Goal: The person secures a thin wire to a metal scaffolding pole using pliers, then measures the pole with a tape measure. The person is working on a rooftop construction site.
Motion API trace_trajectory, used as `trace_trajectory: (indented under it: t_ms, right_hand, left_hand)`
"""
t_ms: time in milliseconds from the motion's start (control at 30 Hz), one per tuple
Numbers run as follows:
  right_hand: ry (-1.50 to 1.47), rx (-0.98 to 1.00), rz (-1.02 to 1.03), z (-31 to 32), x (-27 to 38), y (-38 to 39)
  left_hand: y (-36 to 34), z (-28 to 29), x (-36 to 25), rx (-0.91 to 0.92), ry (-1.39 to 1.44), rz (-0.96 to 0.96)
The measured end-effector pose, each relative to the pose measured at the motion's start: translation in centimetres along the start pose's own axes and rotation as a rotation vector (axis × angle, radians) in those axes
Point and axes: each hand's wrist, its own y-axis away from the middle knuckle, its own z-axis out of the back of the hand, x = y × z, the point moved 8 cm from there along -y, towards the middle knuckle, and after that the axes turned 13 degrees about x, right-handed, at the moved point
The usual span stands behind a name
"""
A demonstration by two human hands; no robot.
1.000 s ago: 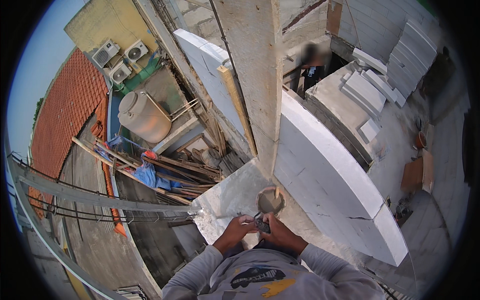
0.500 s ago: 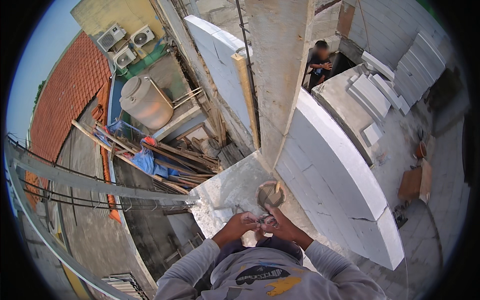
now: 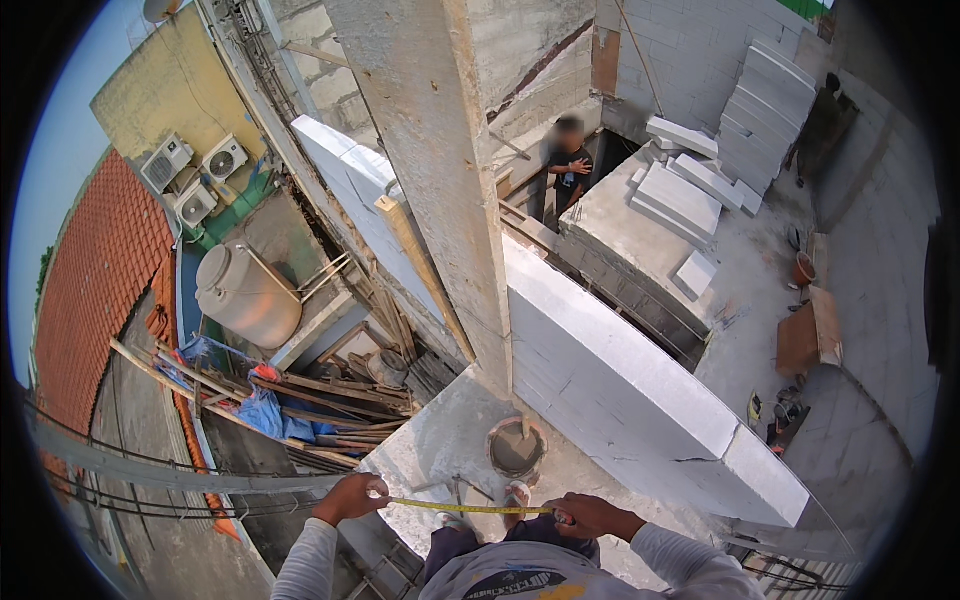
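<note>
A yellow tape measure [image 3: 460,508] is stretched across in front of me, its blade nearly level and pulled out between my two hands. My left hand [image 3: 350,499] pinches the blade's free end. The case sits in my right hand [image 3: 597,517], mostly covered by the fingers. Below the tape, my feet stand on a pale concrete ledge [image 3: 420,445]. Just beyond the tape is a round bucket [image 3: 516,449] with grey mortar in it. A small tool with a thin handle [image 3: 473,488] lies beside the bucket; its kind is hard to make out.
A white block wall [image 3: 620,370] runs along my right, meeting a concrete column [image 3: 430,150]. Left of the ledge is a drop, with timber poles [image 3: 330,410] and a water tank [image 3: 247,293] below. Beyond the wall, another person [image 3: 570,170] stands near stacked white blocks [image 3: 680,205].
My hands were close together over the lap; they have moved apart, drawing out the tape blade. The view has shifted right. The other person remains beyond the wall.
</note>
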Motion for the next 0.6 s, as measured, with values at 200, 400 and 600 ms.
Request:
trace_trajectory:
  t_ms: [200,400,600]
  right_hand:
    - [0.003,-0.064,-0.014,2.2,2.4,-3.0]
    - [0.062,-0.198,-0.065,5.7,4.5,-1.5]
    - [-0.071,-0.2,-0.163,2.2,-4.2,10.8]
  left_hand:
    - [-5.2,-7.2,-9.2,-0.154,-0.285,-0.482]
    - [-11.7,-8.9,-11.6,0.066,-0.145,-0.345]
    - [-9.4,-3.7,0.2,-0.082,-0.284,-0.258]
